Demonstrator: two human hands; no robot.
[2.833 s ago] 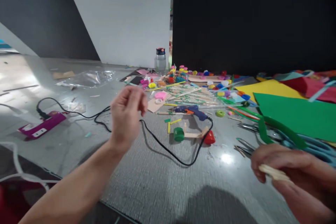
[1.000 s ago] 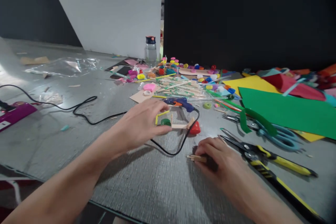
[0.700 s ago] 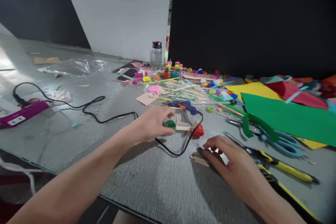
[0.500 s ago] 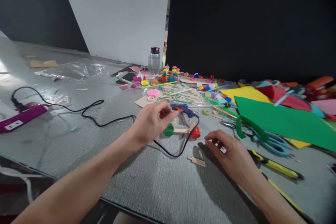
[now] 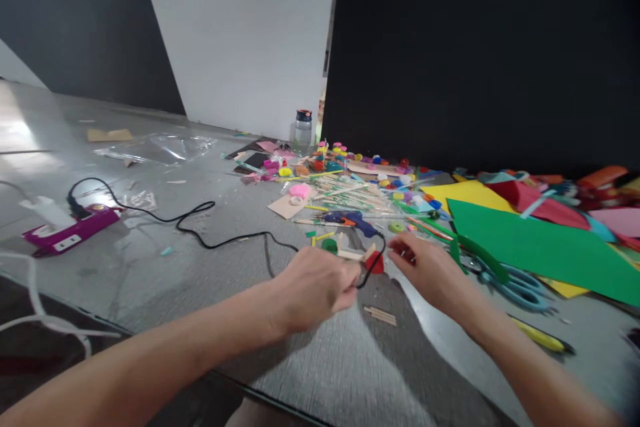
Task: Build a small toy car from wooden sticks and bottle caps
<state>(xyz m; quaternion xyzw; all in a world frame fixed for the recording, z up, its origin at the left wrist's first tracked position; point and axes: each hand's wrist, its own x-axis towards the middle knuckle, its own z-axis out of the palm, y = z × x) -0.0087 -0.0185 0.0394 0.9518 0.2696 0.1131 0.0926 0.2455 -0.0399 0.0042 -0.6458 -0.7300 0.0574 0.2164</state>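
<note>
Cord [image 5: 385, 244] gripped in L hand [image 5: 319, 285]; R hand [image 5: 427, 268] relaxed, nothing held. Stick/cap pc. [image 5: 351, 255] part-joined; cut sticks [image 5: 381, 316] left loose, near.

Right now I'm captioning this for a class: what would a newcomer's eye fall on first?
Probably the large green sheet on the right, partly over a yellow sheet. Next, the left hand in the middle foreground and the right hand near a red piece. Then the purple power strip at the left, bright against the grey tabletop.
</note>
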